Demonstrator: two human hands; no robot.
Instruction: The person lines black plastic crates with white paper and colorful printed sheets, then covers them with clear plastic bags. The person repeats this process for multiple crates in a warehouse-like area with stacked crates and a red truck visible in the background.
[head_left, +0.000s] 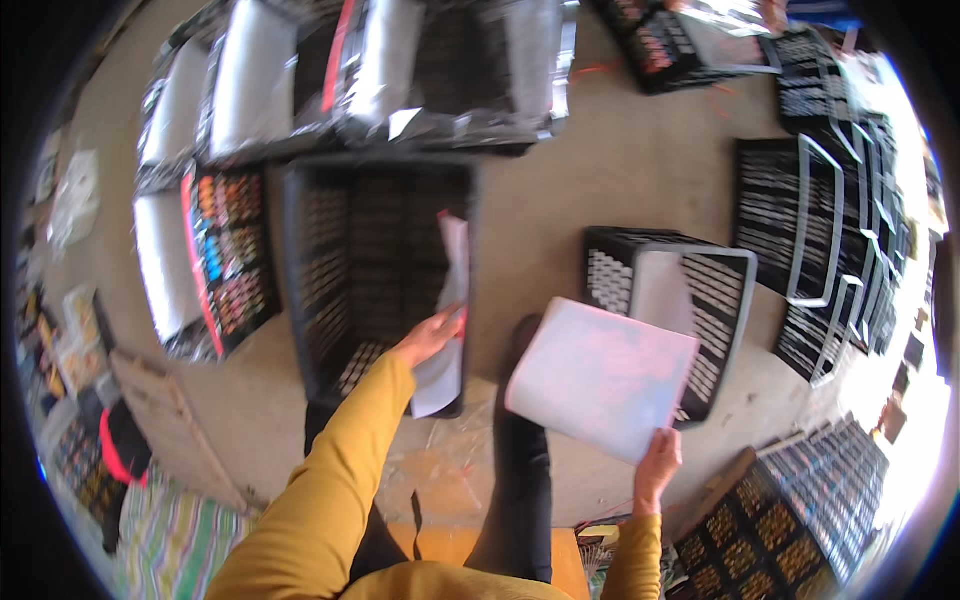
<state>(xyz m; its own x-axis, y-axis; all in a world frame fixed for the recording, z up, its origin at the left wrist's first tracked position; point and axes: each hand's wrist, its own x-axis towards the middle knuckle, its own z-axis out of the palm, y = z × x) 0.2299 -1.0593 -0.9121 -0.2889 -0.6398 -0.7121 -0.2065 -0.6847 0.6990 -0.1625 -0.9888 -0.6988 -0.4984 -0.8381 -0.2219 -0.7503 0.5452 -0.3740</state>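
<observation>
Between my legs stands a black perforated plastic crate (296, 300), its inside seen from above. A white sheet (441, 379) with a pinkish edge lines its right wall. My left hand (431, 335) reaches into the crate with its fingers on this sheet; whether they pinch or only press it is unclear. My right hand (660, 459) grips the lower right corner of another white sheet (604, 375) with a faint pink print. That sheet hangs over my right knee and partly covers a second black crate (720, 330), tilted, with a pale liner inside.
Foil-lined crates (450, 127) stand ahead and to the left, one with colourful goods (232, 255) showing through its side. Stacked black crates (787, 217) are at the right. A person's hands (772, 15) show at the top right. Filled crates (780, 517) stand lower right.
</observation>
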